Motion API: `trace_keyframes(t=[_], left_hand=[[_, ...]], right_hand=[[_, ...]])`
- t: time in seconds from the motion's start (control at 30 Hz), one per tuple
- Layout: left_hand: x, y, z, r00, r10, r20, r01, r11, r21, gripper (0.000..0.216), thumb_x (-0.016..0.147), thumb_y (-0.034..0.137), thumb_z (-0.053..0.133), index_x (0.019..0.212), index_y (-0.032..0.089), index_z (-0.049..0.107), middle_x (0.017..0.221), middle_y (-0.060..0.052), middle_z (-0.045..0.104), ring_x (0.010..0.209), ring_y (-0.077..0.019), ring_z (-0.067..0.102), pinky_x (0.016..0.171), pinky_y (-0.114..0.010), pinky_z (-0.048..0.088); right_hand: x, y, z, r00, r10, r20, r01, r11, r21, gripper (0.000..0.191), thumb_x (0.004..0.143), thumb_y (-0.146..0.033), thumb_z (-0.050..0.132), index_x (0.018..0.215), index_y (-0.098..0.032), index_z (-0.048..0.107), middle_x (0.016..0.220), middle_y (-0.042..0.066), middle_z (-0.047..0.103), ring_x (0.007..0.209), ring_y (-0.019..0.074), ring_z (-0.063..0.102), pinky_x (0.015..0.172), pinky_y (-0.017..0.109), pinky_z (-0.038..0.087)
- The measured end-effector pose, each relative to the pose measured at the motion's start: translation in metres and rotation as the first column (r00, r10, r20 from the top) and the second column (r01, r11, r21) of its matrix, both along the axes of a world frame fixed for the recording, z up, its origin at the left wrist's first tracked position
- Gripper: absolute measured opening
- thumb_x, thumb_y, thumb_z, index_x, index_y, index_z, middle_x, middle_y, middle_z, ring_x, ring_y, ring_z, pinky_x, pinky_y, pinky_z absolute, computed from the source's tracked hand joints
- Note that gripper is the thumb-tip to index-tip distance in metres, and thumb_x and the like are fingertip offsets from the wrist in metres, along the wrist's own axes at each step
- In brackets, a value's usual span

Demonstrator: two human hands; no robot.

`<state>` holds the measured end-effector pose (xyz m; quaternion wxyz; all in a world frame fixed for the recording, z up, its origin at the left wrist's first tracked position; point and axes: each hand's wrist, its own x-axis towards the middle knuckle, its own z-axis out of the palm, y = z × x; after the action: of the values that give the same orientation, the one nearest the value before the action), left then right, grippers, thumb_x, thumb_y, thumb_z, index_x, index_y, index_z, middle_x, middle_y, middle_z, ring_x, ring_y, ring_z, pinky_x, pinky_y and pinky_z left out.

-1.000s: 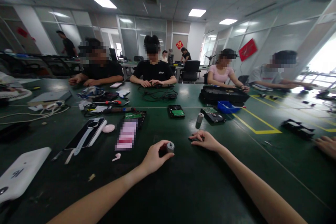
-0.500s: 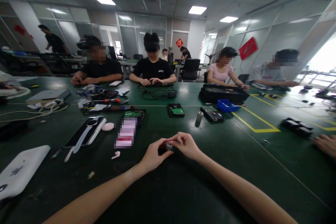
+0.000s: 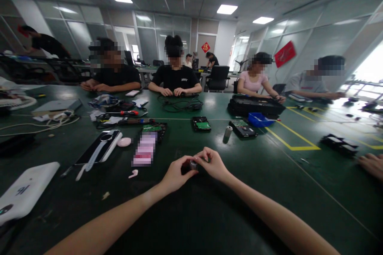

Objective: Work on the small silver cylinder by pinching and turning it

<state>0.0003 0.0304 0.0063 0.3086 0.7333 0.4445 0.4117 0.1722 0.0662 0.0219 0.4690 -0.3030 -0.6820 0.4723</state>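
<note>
Over the green table (image 3: 257,183), my left hand (image 3: 178,173) curls its thumb and fingers around a small grey metallic cylinder (image 3: 193,164), whose round top faces up. My right hand (image 3: 212,164) is closed, its thumb and fingertip pinched against the cylinder's top edge. Fingers cover most of the cylinder, so its exact kind cannot be made out. Beyond my hands a silver cylinder (image 3: 228,132) of similar look stands upright. Two hard drives with green circuit boards lie near it, one to the right (image 3: 243,128) and another hard drive (image 3: 201,124) to the left.
To the left lie a pixelated phone (image 3: 145,149), a pink round case (image 3: 124,142), a pink earbud (image 3: 133,173), a watch (image 3: 97,147) and a white device (image 3: 28,191). A blue tray (image 3: 260,120) sits at the right. Several people work around; a co-worker's hand (image 3: 371,165) rests far right.
The view has shifted slightly. Both hands keep nearly the same hold on the cylinder. In the background at far left, a person has bent forward to the left.
</note>
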Motion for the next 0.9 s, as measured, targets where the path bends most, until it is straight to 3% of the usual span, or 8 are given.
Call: trace_keyframes(t=[0.13, 0.27, 0.37, 0.57, 0.77, 0.9], left_hand=[[0.0, 0.0, 0.001, 1.0, -0.016, 0.022, 0.016, 1.0, -0.017, 0.032, 0.076, 0.023, 0.069, 0.107, 0.021, 0.061, 0.1, -0.003, 0.068, 0.091, -0.0192, 0.063, 0.084, -0.031, 0.049], [-0.001, 0.001, -0.002, 1.0, -0.015, 0.025, 0.016, 1.0, -0.021, 0.032, 0.076, 0.023, 0.07, 0.107, 0.02, 0.061, 0.099, -0.003, 0.068, 0.09, -0.0189, 0.063, 0.082, -0.031, 0.049], [-0.001, 0.002, -0.004, 1.0, -0.011, 0.027, 0.011, 1.0, -0.013, 0.034, 0.076, 0.024, 0.07, 0.108, 0.021, 0.061, 0.1, -0.003, 0.068, 0.09, -0.0191, 0.063, 0.082, -0.031, 0.049], [0.0, 0.003, -0.005, 0.999, -0.023, 0.033, 0.023, 1.0, -0.015, 0.035, 0.077, 0.024, 0.07, 0.11, 0.021, 0.06, 0.1, -0.003, 0.067, 0.091, -0.0189, 0.063, 0.082, -0.031, 0.049], [0.0, 0.002, -0.001, 0.999, -0.029, 0.044, 0.029, 0.999, -0.02, 0.031, 0.076, 0.023, 0.07, 0.106, 0.021, 0.061, 0.098, -0.002, 0.068, 0.089, -0.0178, 0.063, 0.083, -0.03, 0.049], [-0.001, 0.001, 0.0, 0.999, -0.026, 0.046, 0.027, 0.999, -0.031, 0.031, 0.076, 0.022, 0.071, 0.106, 0.021, 0.061, 0.099, -0.002, 0.068, 0.09, -0.0177, 0.063, 0.084, -0.03, 0.049]], right_hand=[[0.005, 0.004, 0.002, 0.989, -0.146, -0.038, 0.146, 0.989, 0.016, 0.039, 0.081, -0.044, 0.065, 0.069, -0.023, 0.034, 0.065, -0.001, 0.064, 0.066, 0.0187, 0.067, 0.071, 0.035, 0.053], [0.007, 0.0, 0.006, 0.999, -0.043, -0.007, 0.043, 0.999, 0.02, 0.036, 0.08, -0.04, 0.067, 0.072, -0.022, 0.037, 0.086, 0.006, 0.07, 0.088, 0.0218, 0.068, 0.079, 0.036, 0.053], [0.004, -0.005, 0.003, 0.997, 0.044, 0.056, -0.046, 0.998, 0.049, 0.035, 0.078, -0.037, 0.068, 0.071, -0.021, 0.038, 0.093, 0.008, 0.071, 0.09, 0.0226, 0.069, 0.078, 0.037, 0.054], [0.003, -0.001, 0.003, 0.999, -0.019, 0.042, 0.017, 0.998, 0.062, 0.041, 0.076, -0.036, 0.07, 0.066, -0.022, 0.033, 0.083, 0.007, 0.073, 0.08, 0.0229, 0.07, 0.071, 0.036, 0.055], [0.049, 0.028, 0.018, 0.982, -0.184, 0.048, 0.178, 0.978, 0.107, 0.046, 0.074, -0.038, 0.071, 0.064, -0.023, 0.029, 0.077, 0.008, 0.073, 0.084, 0.0261, 0.07, 0.071, 0.036, 0.054], [0.05, 0.02, 0.019, 0.992, -0.064, 0.111, 0.054, 0.994, 0.09, 0.037, 0.075, -0.034, 0.071, 0.067, -0.021, 0.037, 0.091, 0.009, 0.073, 0.093, 0.0242, 0.069, 0.08, 0.038, 0.053]])
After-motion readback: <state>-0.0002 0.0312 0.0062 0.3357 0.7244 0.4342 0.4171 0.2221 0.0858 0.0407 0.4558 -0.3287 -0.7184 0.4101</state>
